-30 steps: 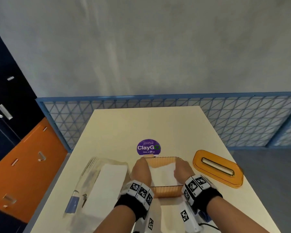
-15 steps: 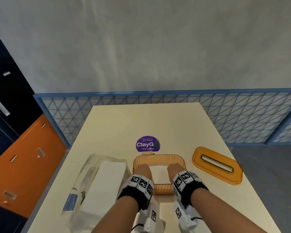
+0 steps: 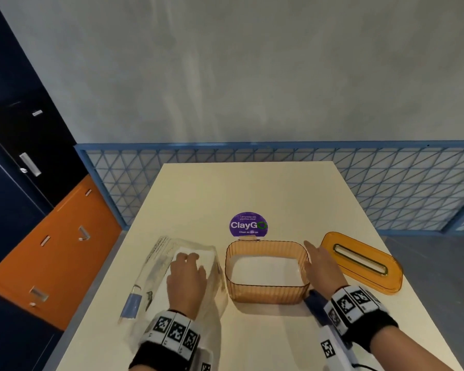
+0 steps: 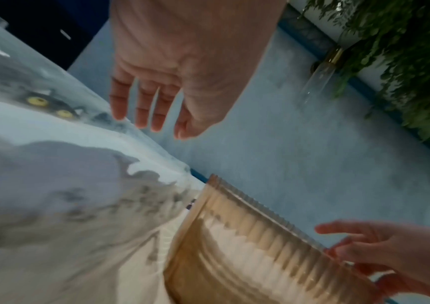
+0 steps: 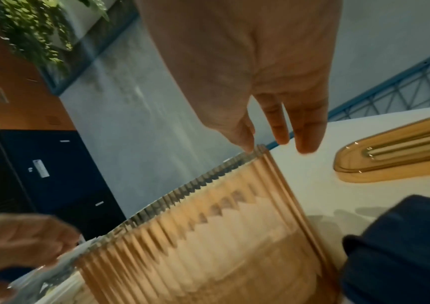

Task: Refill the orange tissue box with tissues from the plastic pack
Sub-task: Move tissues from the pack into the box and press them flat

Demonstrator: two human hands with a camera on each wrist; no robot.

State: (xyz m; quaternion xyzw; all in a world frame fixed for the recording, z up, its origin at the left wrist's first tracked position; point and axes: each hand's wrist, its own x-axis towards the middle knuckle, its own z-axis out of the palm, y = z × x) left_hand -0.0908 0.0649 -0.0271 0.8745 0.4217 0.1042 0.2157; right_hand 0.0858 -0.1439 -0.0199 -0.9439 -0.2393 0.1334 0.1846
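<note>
Hands (image 3: 187,274) out of box (image 3: 267,290), blurred

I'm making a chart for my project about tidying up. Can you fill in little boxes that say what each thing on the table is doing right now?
tissue box: orange tissue box, open on top, white tissues lying inside
lid: orange lid with a slot, flat on the table, right of the box
plastic pack: plastic pack left of the box, white tissues inside it
left hand: left hand over the pack, fingers relaxed
right hand: right hand at the box's right end, fingers straight
sticker: purple ClayGo sticker behind the box
</note>
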